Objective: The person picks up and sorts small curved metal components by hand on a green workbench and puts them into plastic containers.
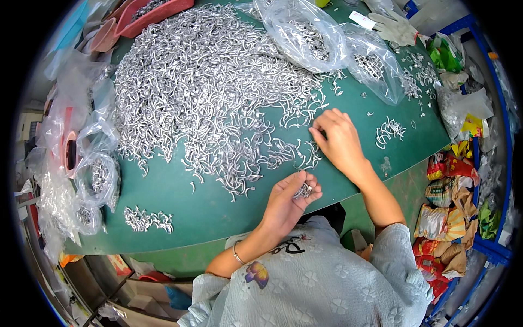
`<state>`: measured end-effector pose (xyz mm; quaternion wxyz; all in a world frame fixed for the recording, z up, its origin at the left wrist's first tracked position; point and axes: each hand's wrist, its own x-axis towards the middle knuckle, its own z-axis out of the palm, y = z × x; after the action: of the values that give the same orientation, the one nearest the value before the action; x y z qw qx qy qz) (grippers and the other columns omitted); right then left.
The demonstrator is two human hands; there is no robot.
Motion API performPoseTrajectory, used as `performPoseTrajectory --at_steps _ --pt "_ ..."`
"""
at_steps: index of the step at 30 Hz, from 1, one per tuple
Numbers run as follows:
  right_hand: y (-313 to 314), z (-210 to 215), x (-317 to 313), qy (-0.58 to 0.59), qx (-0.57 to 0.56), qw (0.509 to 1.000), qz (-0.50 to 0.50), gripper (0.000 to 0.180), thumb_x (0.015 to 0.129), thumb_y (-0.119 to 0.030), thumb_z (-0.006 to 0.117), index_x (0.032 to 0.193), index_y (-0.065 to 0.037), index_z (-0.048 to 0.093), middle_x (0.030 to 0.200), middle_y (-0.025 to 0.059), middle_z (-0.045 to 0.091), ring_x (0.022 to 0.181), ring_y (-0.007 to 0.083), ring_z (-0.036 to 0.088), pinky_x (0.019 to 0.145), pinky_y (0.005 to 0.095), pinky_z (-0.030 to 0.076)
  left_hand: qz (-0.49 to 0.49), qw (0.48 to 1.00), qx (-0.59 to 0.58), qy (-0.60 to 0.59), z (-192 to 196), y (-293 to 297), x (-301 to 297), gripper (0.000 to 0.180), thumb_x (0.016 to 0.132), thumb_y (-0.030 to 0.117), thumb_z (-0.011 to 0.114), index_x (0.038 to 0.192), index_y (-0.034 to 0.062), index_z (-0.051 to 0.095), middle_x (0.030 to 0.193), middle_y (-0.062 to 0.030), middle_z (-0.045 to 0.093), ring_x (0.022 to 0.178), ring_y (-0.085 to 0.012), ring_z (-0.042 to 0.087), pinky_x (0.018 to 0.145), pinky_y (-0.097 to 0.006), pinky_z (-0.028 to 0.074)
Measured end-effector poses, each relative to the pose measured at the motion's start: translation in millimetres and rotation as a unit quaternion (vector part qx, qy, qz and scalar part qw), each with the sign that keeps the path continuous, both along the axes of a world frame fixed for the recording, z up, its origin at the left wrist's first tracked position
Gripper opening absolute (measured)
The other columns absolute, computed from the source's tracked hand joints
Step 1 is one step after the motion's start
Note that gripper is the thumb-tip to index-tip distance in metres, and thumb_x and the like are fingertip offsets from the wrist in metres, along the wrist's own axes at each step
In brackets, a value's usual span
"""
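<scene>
My left hand, with a bracelet at its wrist, is held palm up near the table's front edge. Its fingers are curled round several small curved silver metal pieces. Farther right, my right hand is over the tabletop by the right edge of a large pile of the same pieces. Its fingers are loosely bent with the thumb apart, and I see nothing between them. Loose pieces lie just left of this hand.
Small groups of pieces lie at the left and right of the green table. Clear plastic bags with pieces stand at the back. A red tray, more bags, a glove and a blue rack surround the work area.
</scene>
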<state>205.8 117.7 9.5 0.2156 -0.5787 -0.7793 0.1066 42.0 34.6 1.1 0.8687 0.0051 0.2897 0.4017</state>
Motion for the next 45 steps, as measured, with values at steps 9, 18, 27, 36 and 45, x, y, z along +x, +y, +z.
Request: performPoseTrajectory --at_steps 9,18,27,36,45 --pt "10 -3 3 0.022 0.065 0.997 0.038 0.017 0.076 -0.005 0.068 0.091 -0.003 0.059 0.098 0.0086 0.054 0.09 0.0273 0.051 0.076 0.038 0.04 -0.064 0.994 0.06 -0.062 11 6 -9 0.029 0.085 0.021 0.049 0.062 0.0103 0.035 0.072 -0.0049 0.038 0.072 -0.0191 0.042 0.065 -0.03 0.036" --pt "3 6 9 0.049 0.039 0.997 0.039 0.01 0.078 -0.002 0.066 0.085 -0.004 0.058 0.093 0.0083 0.055 0.09 0.0266 0.052 0.08 0.0368 0.04 0.041 0.994 0.069 -0.074 1 9 -2 0.033 0.085 0.015 0.051 0.054 0.0113 0.04 0.087 -0.0101 0.052 0.095 -0.0248 0.053 0.074 -0.031 0.047" --pt "-37 45 5 0.194 -0.055 0.974 0.107 0.011 0.077 -0.001 0.067 0.084 -0.002 0.058 0.089 0.0098 0.059 0.087 0.0274 0.056 0.079 0.0365 0.042 0.058 0.994 0.083 0.037 -2 10 3 0.017 0.096 0.017 0.052 0.103 0.0022 0.055 0.109 -0.0135 0.062 0.105 -0.0245 0.061 0.085 -0.033 0.053" --pt "-8 21 9 0.13 0.033 0.99 -0.043 0.01 0.078 -0.007 0.069 0.078 -0.003 0.06 0.077 0.0085 0.059 0.074 0.0303 0.053 0.069 0.0389 0.043 0.036 0.995 0.03 -0.092 -25 10 -3 0.041 0.099 0.024 0.045 0.126 -0.0065 0.049 0.112 -0.0168 0.061 0.109 -0.0241 0.058 0.084 -0.036 0.053" --pt "-23 31 5 0.116 -0.069 0.99 0.039 0.012 0.076 -0.006 0.068 0.075 -0.002 0.057 0.08 0.0094 0.058 0.079 0.029 0.054 0.071 0.0388 0.042 0.028 0.999 0.018 0.014 7 15 -1 0.043 0.098 0.023 0.043 0.128 -0.0079 0.047 0.116 -0.0177 0.06 0.11 -0.0266 0.057 0.084 -0.033 0.051"
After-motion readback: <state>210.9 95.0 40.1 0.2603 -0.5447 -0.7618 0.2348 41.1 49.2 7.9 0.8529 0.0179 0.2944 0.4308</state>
